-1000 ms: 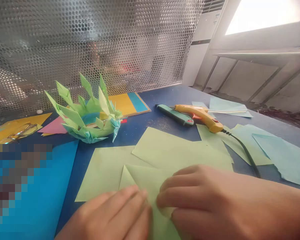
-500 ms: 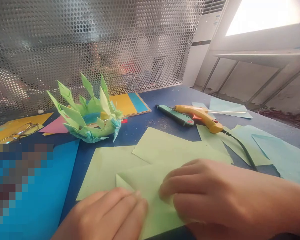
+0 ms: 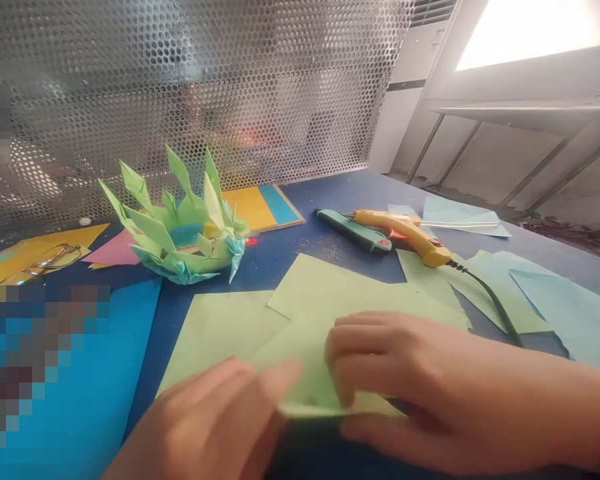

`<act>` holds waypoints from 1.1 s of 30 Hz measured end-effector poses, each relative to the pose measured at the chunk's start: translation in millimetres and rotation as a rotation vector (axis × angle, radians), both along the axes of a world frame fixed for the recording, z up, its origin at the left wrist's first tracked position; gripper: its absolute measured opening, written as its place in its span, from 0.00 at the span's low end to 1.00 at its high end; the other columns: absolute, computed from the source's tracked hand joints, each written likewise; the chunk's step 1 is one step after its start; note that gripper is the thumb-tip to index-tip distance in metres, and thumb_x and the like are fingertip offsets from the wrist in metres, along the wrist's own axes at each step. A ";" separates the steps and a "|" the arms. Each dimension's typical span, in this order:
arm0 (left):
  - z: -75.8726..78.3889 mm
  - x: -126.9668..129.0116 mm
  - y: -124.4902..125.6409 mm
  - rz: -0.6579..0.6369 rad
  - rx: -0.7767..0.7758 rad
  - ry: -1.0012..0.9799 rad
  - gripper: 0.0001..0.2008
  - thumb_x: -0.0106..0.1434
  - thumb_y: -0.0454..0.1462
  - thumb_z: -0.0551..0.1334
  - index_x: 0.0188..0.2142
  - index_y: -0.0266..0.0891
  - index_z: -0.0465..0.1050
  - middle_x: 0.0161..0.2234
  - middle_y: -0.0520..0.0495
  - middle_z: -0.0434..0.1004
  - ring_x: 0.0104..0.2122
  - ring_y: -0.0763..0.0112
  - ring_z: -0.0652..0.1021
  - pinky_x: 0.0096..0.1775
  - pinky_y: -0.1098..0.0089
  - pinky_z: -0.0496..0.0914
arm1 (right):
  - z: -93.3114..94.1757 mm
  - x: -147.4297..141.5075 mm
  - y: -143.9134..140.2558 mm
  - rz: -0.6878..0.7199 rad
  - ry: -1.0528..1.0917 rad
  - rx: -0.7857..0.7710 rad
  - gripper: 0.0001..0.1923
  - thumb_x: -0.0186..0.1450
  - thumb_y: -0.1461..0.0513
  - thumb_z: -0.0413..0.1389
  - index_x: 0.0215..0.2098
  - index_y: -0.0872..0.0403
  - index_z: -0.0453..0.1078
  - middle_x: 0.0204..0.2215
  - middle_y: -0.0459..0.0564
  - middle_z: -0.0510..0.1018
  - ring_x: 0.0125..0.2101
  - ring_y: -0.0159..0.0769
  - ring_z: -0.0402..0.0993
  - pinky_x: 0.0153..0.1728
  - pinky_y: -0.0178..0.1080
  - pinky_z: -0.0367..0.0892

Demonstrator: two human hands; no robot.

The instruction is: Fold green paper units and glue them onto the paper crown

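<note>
Between both hands is a light green paper sheet (image 3: 311,353), its near edge lifted and curling off the table. My left hand (image 3: 225,417), blurred by motion, has its fingers closed at the sheet's left near corner. My right hand (image 3: 405,380) pinches the near edge at the right, with curled fingers on top and the thumb below. Part of the sheet is hidden by the hands. More light green sheets (image 3: 230,320) lie flat beneath and behind it. Beyond them stands a ring of folded green paper points (image 3: 147,230) with light blue folded pieces along its base.
A yellow hot glue gun (image 3: 405,230) and a green utility knife (image 3: 353,231) lie at the back right, near pale blue sheets (image 3: 575,300). Blue paper (image 3: 100,380) and eyeglasses (image 3: 45,263) are at left. A perforated metal panel (image 3: 280,87) borders the table's far side.
The sheet's near edge has come up and away from me, baring dark blue table in front. My left fingers have shifted with it, and my right thumb has moved under the edge.
</note>
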State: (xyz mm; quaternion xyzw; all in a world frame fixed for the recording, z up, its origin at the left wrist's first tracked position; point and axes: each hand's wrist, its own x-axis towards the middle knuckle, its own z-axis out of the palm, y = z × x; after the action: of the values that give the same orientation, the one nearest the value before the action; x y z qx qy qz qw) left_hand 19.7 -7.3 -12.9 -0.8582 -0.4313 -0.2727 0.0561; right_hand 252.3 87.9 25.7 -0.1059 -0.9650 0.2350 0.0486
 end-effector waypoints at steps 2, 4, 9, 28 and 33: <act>-1.3 -2.7 2.9 0.036 -0.086 -0.076 0.16 0.71 0.32 0.55 0.57 0.42 0.64 0.34 0.51 0.83 0.30 0.71 0.84 0.35 0.77 0.78 | -1.8 -1.7 -0.6 -0.095 -0.029 -0.064 0.13 0.71 0.64 0.53 0.27 0.54 0.65 0.27 0.46 0.70 0.27 0.32 0.70 0.29 0.33 0.65; -2.1 -5.1 6.3 0.055 -0.157 -0.123 0.20 0.70 0.32 0.55 0.60 0.42 0.59 0.38 0.50 0.82 0.34 0.71 0.84 0.40 0.76 0.78 | -4.6 -3.8 -3.1 -0.230 -0.076 -0.085 0.18 0.72 0.63 0.51 0.23 0.53 0.61 0.25 0.45 0.69 0.25 0.30 0.69 0.27 0.33 0.63; -0.8 -8.5 9.9 0.079 -0.175 -0.007 0.15 0.67 0.26 0.54 0.47 0.43 0.71 0.46 0.44 0.76 0.42 0.65 0.80 0.41 0.69 0.78 | -14.9 -6.3 -12.7 -0.538 -0.115 0.008 0.16 0.61 0.68 0.56 0.20 0.53 0.55 0.22 0.42 0.66 0.20 0.28 0.64 0.23 0.33 0.58; 27.5 -18.8 22.7 -0.359 -0.039 0.360 0.17 0.70 0.27 0.51 0.35 0.39 0.77 0.32 0.47 0.82 0.30 0.67 0.79 0.38 0.70 0.75 | -8.5 -2.8 -6.6 -0.009 -0.003 0.152 0.16 0.65 0.75 0.51 0.42 0.53 0.75 0.33 0.49 0.75 0.30 0.36 0.70 0.36 0.37 0.65; 30.2 -32.7 28.5 -0.319 -0.127 0.308 0.17 0.63 0.24 0.51 0.31 0.41 0.77 0.27 0.48 0.80 0.26 0.67 0.77 0.31 0.71 0.73 | -4.4 3.2 -5.8 -0.040 0.060 0.072 0.17 0.55 0.79 0.51 0.31 0.55 0.74 0.31 0.47 0.76 0.28 0.32 0.72 0.33 0.33 0.66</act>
State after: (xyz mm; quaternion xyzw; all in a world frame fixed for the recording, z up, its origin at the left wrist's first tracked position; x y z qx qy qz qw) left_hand -13.0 21.2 17.3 -0.9488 -0.2927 -0.1163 0.0233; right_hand 255.6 82.1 21.3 -0.1161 -0.9686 0.2022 0.0858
